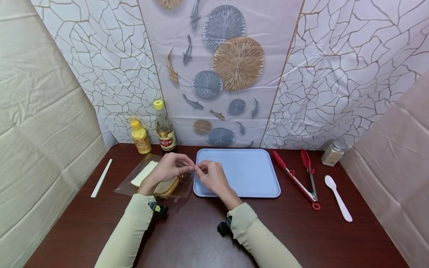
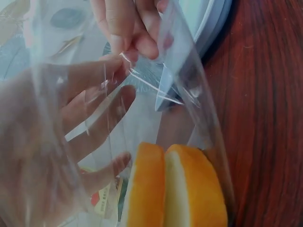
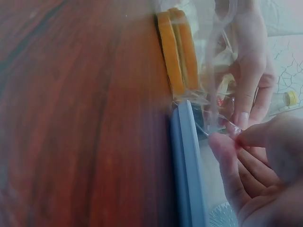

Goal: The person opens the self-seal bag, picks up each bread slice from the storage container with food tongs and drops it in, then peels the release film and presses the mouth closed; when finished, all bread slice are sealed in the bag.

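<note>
A clear plastic bag lies on the dark wooden table left of a light blue tray. Inside it are sliced bread with orange-brown crust and a pale slab. My left hand and right hand meet at the bag's mouth by the tray's left edge. Each hand pinches the film between thumb and fingertips. The left wrist view looks through the plastic at the fingers.
A yellow squeeze bottle and a brown sauce bottle stand at the back left. A white stick lies at the far left. Red tongs, a white spoon and a small jar sit right of the tray.
</note>
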Demonstrator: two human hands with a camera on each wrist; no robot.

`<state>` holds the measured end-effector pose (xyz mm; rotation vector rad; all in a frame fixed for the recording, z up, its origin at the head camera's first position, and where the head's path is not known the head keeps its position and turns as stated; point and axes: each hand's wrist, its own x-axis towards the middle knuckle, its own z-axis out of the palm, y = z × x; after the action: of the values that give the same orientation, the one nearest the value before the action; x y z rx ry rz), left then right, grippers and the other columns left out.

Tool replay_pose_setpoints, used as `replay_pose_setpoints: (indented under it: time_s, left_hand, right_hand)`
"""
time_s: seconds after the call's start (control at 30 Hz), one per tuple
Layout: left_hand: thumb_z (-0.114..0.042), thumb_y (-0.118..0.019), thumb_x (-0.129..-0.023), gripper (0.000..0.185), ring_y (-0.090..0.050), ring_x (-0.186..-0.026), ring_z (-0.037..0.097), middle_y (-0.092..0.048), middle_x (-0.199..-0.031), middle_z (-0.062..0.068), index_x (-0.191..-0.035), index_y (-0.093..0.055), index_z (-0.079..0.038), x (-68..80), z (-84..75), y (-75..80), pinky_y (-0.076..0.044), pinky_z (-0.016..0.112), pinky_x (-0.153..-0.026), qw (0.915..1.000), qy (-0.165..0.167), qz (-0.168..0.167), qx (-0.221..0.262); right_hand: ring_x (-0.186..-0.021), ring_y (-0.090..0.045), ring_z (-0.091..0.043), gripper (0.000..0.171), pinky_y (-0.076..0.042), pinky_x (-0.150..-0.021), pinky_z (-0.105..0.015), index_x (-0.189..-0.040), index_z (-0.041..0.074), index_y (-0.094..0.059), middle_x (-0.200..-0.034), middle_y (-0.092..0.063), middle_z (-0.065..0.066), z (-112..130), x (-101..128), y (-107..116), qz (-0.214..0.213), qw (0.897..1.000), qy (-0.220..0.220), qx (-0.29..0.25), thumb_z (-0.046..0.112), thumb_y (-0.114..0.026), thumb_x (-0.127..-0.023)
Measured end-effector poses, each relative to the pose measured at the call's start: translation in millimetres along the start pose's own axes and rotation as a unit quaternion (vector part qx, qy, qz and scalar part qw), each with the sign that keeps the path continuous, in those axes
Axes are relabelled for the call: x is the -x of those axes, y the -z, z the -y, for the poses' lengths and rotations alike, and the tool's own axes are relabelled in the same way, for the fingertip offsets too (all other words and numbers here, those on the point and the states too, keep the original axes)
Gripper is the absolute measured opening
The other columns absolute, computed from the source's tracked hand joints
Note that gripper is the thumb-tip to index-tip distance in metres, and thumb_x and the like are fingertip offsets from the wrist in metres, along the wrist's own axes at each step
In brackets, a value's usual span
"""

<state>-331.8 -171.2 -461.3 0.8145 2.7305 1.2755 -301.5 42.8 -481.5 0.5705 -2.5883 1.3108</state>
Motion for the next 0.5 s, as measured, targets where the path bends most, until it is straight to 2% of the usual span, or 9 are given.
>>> replay_pose_setpoints:
  time_s: [0.27,0.4,0.5]
  left_hand:
    - [-0.014,-0.078,-0.102,0.003,-0.075,-0.081,0.010,-0.083,-0.095,0.000,-0.102,-0.081,-0.014,1.3,4.1,-4.6,-0.060,0.028,-0.071,0.9997,0.004,-0.024,-0.005]
    - [-0.013,-0.078,-0.101,0.004,-0.073,-0.078,0.010,-0.083,-0.094,-0.001,-0.101,-0.081,-0.016,0.8,8.3,-9.8,-0.059,0.029,-0.066,0.9997,0.006,-0.022,0.002]
    - [-0.014,-0.079,-0.101,0.003,-0.073,-0.079,0.012,-0.083,-0.095,-0.001,-0.103,-0.081,-0.016,-0.2,12.2,-12.8,-0.059,0.028,-0.067,0.9998,0.005,-0.018,0.003]
  right_hand:
    - [-0.079,-0.075,-0.010,0.017,-0.058,-0.072,-0.024,-0.104,0.013,-0.087,-0.086,-0.083,0.002,-1.3,-0.3,-0.3,0.012,1.000,-0.008,-0.010,0.020,-0.072,-0.105]
    - [-0.080,-0.073,-0.006,0.015,-0.056,-0.074,-0.023,-0.107,0.017,-0.088,-0.090,-0.084,0.004,-4.1,2.3,2.7,0.019,1.000,-0.018,-0.004,0.022,-0.075,-0.103]
    - [-0.076,-0.073,-0.004,0.014,-0.055,-0.073,-0.022,-0.108,0.016,-0.088,-0.090,-0.085,0.003,-6.9,5.5,7.5,0.021,1.000,-0.023,-0.003,0.020,-0.077,-0.102]
